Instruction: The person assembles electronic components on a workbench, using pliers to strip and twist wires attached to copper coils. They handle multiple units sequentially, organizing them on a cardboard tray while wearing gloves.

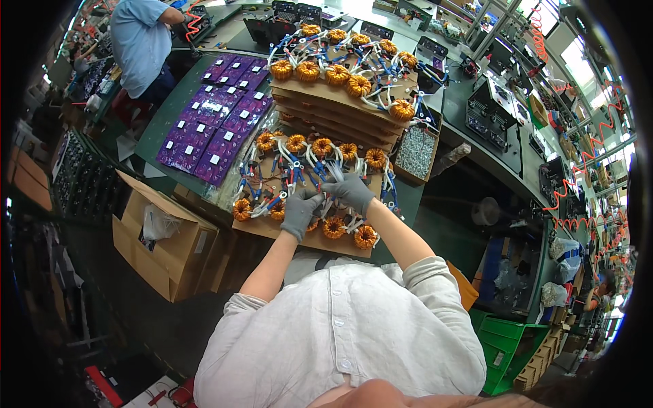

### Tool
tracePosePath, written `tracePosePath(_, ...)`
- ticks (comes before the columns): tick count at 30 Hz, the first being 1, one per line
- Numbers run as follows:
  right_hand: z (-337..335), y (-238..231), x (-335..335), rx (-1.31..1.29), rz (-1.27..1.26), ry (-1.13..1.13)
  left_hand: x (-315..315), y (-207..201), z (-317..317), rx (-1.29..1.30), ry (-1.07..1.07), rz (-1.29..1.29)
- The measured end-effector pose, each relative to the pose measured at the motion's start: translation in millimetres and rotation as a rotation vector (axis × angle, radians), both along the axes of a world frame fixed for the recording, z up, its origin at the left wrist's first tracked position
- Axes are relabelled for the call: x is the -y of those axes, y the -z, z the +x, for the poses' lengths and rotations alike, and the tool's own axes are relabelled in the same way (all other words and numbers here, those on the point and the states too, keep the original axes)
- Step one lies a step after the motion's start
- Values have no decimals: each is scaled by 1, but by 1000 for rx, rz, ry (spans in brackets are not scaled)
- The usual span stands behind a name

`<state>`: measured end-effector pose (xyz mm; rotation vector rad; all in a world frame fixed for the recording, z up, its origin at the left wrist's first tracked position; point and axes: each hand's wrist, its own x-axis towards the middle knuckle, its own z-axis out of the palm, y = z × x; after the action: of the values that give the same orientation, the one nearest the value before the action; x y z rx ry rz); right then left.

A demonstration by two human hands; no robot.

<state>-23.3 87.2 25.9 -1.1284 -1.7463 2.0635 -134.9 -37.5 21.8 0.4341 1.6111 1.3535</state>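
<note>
Reaching from the head view over a cardboard sheet (354, 245) of orange wire coils (334, 226): left hand (300, 213) and right hand (350, 191), both gloved, curled among white and blue leads (299, 168). Cannot tell what either grips; fingertips buried in wiring. Stacked coil sheets (340, 102) behind, purple boards (218, 115) left, a person's blue shirt (139, 41) cut off at top.

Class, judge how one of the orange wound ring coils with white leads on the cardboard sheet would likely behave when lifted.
The coil probably feels heavy for its size: dense copper-coloured winding. Its white leads look floppy and tangled, so neighbours may drag along. On edge, the ring could roll.
</note>
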Motion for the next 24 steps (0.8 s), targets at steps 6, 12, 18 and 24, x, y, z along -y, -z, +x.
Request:
tracePosePath(6,-4,7,-4,-43,188,66,-5,7,7,-980,122,39)
tracePosePath(12,-11,5,11,-44,46,96,-32,15,-13,-1053,455,-350)
tracePosePath(18,19,-50,5,-67,-226,-53,-19,-4,-37,-741,388,-93)
tracePosePath(24,27,-61,30,-131,-410,-147,-7,-66,-18,-77,112,195)
